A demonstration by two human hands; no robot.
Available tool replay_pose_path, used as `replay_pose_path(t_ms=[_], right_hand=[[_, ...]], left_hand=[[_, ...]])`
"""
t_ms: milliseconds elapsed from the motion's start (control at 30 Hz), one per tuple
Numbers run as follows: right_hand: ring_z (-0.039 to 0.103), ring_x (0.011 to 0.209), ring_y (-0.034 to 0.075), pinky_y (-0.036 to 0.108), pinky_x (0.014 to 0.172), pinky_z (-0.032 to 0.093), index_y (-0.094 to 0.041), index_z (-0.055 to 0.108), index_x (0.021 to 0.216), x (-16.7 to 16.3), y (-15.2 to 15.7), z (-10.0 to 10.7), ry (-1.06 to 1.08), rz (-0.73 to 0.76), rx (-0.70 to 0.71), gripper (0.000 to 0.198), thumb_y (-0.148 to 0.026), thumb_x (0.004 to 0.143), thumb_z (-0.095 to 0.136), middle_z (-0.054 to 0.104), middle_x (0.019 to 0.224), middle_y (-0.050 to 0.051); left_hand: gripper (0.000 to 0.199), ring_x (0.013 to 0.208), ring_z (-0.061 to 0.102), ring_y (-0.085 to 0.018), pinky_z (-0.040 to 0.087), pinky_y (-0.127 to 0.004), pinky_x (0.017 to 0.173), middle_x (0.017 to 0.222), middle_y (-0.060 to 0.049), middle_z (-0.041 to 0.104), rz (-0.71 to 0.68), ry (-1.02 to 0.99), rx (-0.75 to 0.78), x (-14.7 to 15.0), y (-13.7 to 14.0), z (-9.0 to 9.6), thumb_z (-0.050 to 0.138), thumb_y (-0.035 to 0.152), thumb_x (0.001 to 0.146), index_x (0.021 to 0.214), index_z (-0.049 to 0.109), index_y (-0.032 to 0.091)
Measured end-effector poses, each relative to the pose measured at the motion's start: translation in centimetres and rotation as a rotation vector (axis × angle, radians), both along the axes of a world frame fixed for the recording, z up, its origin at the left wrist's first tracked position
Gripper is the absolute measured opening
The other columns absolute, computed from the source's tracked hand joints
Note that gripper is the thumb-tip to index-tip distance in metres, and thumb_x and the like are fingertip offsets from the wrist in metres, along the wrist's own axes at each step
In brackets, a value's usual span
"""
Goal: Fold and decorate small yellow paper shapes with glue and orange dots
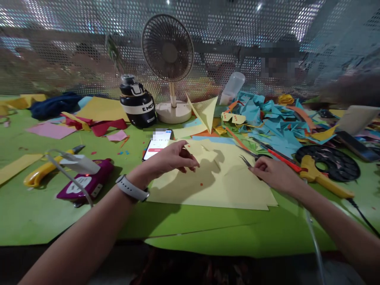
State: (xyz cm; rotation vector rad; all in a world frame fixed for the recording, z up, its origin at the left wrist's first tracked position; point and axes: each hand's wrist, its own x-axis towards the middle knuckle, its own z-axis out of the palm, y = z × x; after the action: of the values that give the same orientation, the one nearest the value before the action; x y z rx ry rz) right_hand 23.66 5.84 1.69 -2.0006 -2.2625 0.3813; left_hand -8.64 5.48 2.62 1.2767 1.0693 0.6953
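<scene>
Large pale yellow paper sheets (234, 190) lie stacked in front of me. Over their left part hovers my left hand (179, 156), fingers loosely curved and apart, with nothing visible in them. A small red-orange paper bit (201, 184) lies on the sheet below that hand. At the sheets' right edge, my right hand (265, 170) pinches a pair of tweezers (245, 161), their fine tips parted and pointing left. Dark scissors (252, 152) lie just beyond the tweezers. A lit phone (157, 144) is partly behind my left hand.
A fan (173, 111) and a black bottle (139, 107) stand at the back. Blue paper scraps (258, 107) heap at the right, near a yellow glue gun (323, 178) and a black round tray (350, 166). Left are a purple power strip (101, 178) and a yellow cutter (44, 170).
</scene>
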Motion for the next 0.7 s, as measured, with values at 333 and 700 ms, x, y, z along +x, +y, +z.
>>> replay_pose_path(t_ms=[333, 700], right_hand=[[0.061, 0.054, 0.016, 0.027, 0.055, 0.045, -0.019, 0.051, 0.098, -0.2, -1.2, 1.2, 0.299, -0.035, 0.023, 0.026, -0.039, 0.081, 0.052, 0.065, 0.069, 0.001], [0.044, 0.051, 0.011, 0.023, 0.046, 0.032, -0.016, 0.072, 0.094, -4.2, -3.6, 3.5, 0.553, 0.217, -0.117, 0.03, -0.037, 0.081, 0.055, 0.059, 0.061, 0.001]], left_hand=[[0.08, 0.068, 0.067, -0.018, 0.043, -0.025, 0.049, 0.088, -0.008, 0.072, -0.009, 0.095, 0.004, -0.3, 0.3, -0.2, 0.079, 0.032, 0.068, 0.13, 0.031, 0.016], [0.055, 0.061, 0.066, -0.02, 0.049, -0.029, 0.05, 0.068, -0.002, 0.067, -0.202, 0.234, -0.069, 0.4, -0.3, -0.8, 0.08, 0.027, 0.063, 0.102, 0.043, 0.017]])
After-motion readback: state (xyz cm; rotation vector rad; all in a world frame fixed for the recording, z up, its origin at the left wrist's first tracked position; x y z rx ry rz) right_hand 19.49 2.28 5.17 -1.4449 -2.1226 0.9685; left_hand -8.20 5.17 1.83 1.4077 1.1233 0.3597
